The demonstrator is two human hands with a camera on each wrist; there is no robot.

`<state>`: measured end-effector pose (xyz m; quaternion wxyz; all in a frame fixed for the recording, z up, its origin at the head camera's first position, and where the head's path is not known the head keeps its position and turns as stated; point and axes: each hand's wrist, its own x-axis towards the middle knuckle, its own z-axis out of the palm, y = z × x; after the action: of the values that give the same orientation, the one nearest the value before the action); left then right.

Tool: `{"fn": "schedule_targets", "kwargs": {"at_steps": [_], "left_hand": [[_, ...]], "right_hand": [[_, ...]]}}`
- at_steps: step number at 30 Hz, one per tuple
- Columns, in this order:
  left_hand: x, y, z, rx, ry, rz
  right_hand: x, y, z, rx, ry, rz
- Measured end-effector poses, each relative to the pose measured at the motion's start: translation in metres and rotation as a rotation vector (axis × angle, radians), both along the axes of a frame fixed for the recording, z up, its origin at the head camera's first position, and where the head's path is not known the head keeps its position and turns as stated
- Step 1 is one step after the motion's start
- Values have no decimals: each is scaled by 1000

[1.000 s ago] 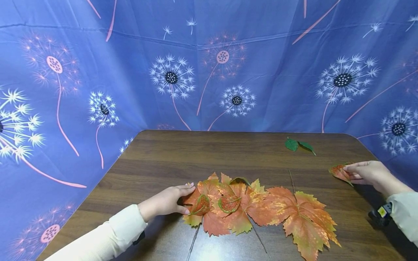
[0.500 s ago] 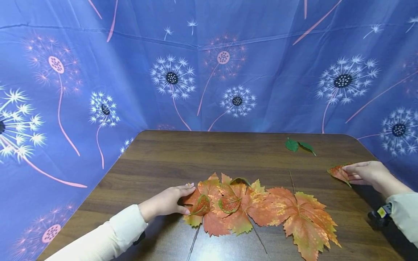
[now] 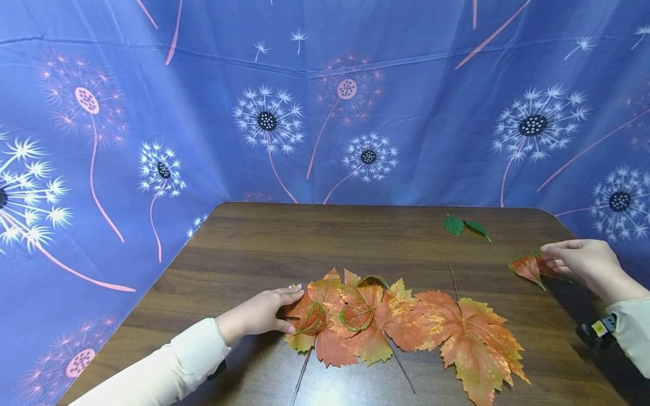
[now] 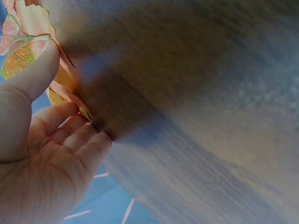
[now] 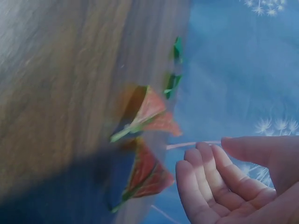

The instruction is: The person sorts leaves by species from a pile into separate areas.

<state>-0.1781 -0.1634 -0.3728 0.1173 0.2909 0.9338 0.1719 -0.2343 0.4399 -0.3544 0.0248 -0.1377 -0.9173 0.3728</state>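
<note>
My left hand point(image 3: 260, 313) rests at the left end of a row of orange artificial maple leaves point(image 3: 337, 344). Its thumb touches the end leaf, beside a small red-green leaf point(image 3: 312, 319); in the left wrist view the fingers lie loosely along the leaf edge. At the table's right side, my right hand point(image 3: 591, 264) hovers just over two red-green leaves. The right wrist view shows the lighter leaf point(image 5: 150, 112) and the darker leaf point(image 5: 148, 175) standing apart from its loosely curved fingers point(image 5: 189, 186), with nothing between thumb and fingers.
Two small green leaves point(image 3: 453, 225) lie near the back edge of the brown wooden table point(image 3: 284, 242). A second red-green leaf point(image 3: 358, 317) sits on the maple leaves. Thin stems point toward the front. A blue dandelion-print cloth point(image 3: 416, 113) hangs behind.
My right hand has let go of a red-green leaf and moved up and slightly right, uncovering a second leaf beneath. The left hand and the maple leaves have not moved.
</note>
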Motion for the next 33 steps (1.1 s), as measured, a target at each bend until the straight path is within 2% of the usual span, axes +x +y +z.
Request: {"fn": "schedule_targets", "kwargs": {"at_steps": [3,10,15,16,22,23,33], "left_hand": [[0,0,0,1,1,1],[1,-1,-1,8,-7,17],[0,-1,-2,1,1,13],[0,-1,-3,0,-1,14],[0,-1,-4,5,-28,32],[0,-1,-4,5,-30,34],[0,-1,-3,1,-24,20]], "right_hand": [[1,-7,7,24,10,-5],[-2,-27,10,-67,29,121],[-5,-42,8,-104,39,142],[-6,-46,9,-131,34,121],[-8,-62,12,-174,39,142],[-7,-65,12,-160,41,170],[-10,-88,18,-222,26,222]]}}
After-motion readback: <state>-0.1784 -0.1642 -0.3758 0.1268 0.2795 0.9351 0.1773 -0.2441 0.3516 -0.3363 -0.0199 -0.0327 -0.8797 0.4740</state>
